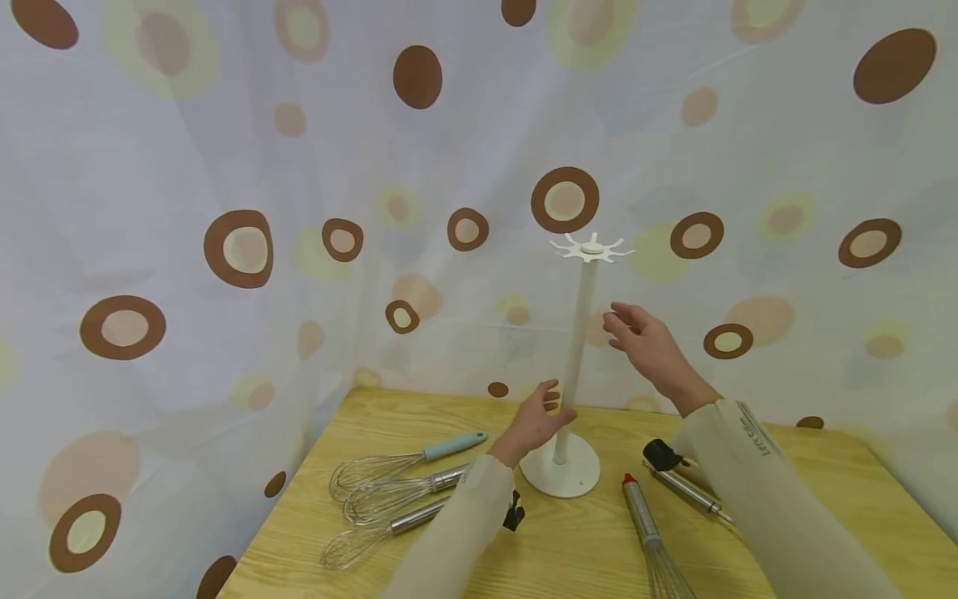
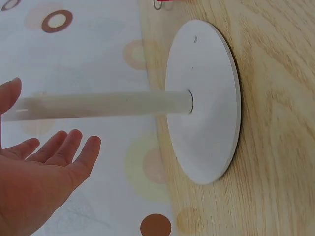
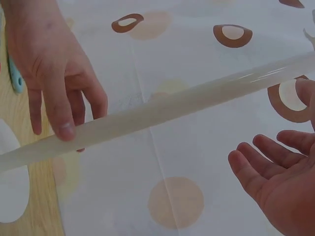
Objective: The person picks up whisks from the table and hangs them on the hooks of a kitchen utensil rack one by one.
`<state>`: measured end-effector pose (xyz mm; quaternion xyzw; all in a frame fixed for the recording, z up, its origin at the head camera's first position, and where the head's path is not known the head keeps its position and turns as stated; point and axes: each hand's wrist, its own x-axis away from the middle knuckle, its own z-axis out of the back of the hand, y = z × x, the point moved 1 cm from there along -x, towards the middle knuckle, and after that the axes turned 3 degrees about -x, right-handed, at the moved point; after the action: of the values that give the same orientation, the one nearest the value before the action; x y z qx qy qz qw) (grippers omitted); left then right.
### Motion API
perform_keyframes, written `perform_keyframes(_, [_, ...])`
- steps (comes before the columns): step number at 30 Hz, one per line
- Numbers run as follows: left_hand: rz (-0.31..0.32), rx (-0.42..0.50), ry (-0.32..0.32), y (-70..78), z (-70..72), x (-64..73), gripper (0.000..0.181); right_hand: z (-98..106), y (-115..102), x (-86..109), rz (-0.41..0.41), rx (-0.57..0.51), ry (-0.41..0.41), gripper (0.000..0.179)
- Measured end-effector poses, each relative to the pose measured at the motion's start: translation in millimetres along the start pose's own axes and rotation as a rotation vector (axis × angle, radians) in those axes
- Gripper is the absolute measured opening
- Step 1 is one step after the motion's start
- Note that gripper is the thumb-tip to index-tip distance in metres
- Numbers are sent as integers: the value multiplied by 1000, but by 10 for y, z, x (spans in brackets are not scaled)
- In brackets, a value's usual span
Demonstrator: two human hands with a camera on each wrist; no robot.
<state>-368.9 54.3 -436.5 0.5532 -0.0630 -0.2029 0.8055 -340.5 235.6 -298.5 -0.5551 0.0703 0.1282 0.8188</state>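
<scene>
A white stand rises from the table, with a slim pole (image 1: 578, 341), a round base (image 1: 580, 478) and a ring of prongs (image 1: 591, 249) on top. Around the lower pole, my left hand (image 1: 534, 426) has its fingers loosely spread. Its thumb overlaps the pole (image 3: 162, 109) in the right wrist view; whether it touches, I cannot tell. The left wrist view shows gaps between the other fingers (image 2: 74, 152) and the pole. Higher up, to the right of the pole, my right hand (image 1: 649, 345) holds nothing, its fingers slightly bent and apart from the pole.
Left of the stand lie a whisk with a light blue handle (image 1: 455, 445) and two metal whisks, partly behind my left forearm. On the right are a red-tipped whisk (image 1: 642, 512) and a metal-handled utensil (image 1: 692, 492), partly covered by my right sleeve. A dotted curtain (image 1: 449, 150) hangs behind the table.
</scene>
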Motion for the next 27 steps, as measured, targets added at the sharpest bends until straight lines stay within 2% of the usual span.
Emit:
perform_keyframes(5, [-23, 36, 11, -5, -97, -56, 57, -112, -83, -184, 38, -75, -3, 65])
perform_keyframes(9, [-33, -5, 42, -34, -170, -88, 39, -227, -118, -277, 82, -127, -17, 55])
perform_keyframes(12, [-73, -60, 65, -99, -204, -119, 22, -294, -118, -319, 112, -151, -31, 46])
perform_keyframes(15, [-102, -116, 75, -148, -212, -112, 17, -317, -112, -329, 125, -141, -36, 44])
perform_keyframes(22, [-101, -194, 23, -209, -212, -74, 5, -289, -106, -311, 120, -92, -20, 44])
perform_keyframes(27, [-108, -224, -1, -257, -208, -35, 5, -281, -107, -273, 135, -87, -41, 42])
